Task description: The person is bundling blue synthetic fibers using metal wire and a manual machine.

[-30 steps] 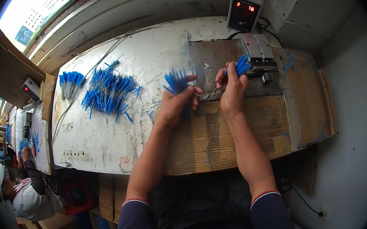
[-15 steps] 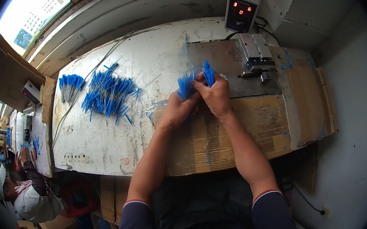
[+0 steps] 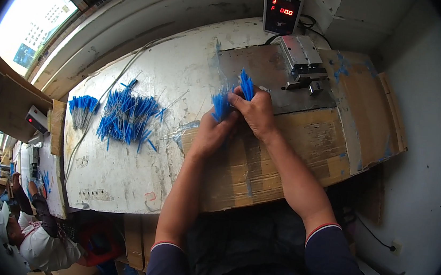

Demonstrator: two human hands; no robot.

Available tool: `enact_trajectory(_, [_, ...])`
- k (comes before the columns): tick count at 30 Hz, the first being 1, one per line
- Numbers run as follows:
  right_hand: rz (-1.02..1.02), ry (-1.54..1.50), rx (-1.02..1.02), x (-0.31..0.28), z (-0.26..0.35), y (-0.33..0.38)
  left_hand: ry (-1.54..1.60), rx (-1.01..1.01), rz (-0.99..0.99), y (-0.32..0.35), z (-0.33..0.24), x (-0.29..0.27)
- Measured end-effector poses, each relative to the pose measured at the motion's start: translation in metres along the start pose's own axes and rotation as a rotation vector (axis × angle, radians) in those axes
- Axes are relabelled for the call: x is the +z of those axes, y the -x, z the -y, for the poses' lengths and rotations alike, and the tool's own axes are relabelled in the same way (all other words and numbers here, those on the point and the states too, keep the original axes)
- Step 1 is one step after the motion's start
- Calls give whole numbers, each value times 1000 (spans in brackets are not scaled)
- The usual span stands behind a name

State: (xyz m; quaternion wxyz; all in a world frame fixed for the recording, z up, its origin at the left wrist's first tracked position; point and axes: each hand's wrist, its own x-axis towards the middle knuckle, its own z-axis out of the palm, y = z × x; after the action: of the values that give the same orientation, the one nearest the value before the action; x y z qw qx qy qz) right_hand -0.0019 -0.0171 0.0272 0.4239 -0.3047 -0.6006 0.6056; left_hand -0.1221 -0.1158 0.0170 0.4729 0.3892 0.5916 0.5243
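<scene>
My left hand [image 3: 211, 135] is closed around a bunch of thin blue-tipped wires [image 3: 219, 104], whose tips fan upward and are blurred. Pressed up against it, my right hand [image 3: 255, 110] grips a second, tighter bunch of blue-tipped wires [image 3: 246, 84]. The fingers of both hands meet between the bunches, and the lower ends of the wires are hidden. Off to the left on the table lies a large loose heap of the same blue-tipped wires [image 3: 128, 114]. Beyond it sits a smaller, neater bundle of blue-tipped wires [image 3: 82, 111].
Past my right hand, a metal clamp-like device [image 3: 303, 59] stands on a dark metal plate [image 3: 249, 65]. Behind it is a box with a red lit display [image 3: 282, 11]. Cardboard [image 3: 305, 152] covers the near table edge. A co-worker [image 3: 40, 237] sits at another bench, lower left.
Both hands stay together, still holding their bunches, with the wires in my left hand blurred in both frames. The red display reads differently. The co-worker's hands have shifted. My view has tilted slightly.
</scene>
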Motion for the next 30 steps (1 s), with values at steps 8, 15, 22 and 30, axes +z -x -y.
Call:
enact_trajectory(8, [-48, -291, 156, 1, 10, 2, 391, 87, 44, -1, -7, 1])
enact_trajectory(15, [-29, -396, 157, -7, 4, -3, 394, 95, 71, -5, -6, -2])
enact_trajectory(22, [-237, -522, 81, -15, -13, -13, 454, 61, -10, -5, -8, -2])
enact_trajectory(30, [56, -192, -7, 6, 4, 6, 487, 70, 53, -3, -8, -7])
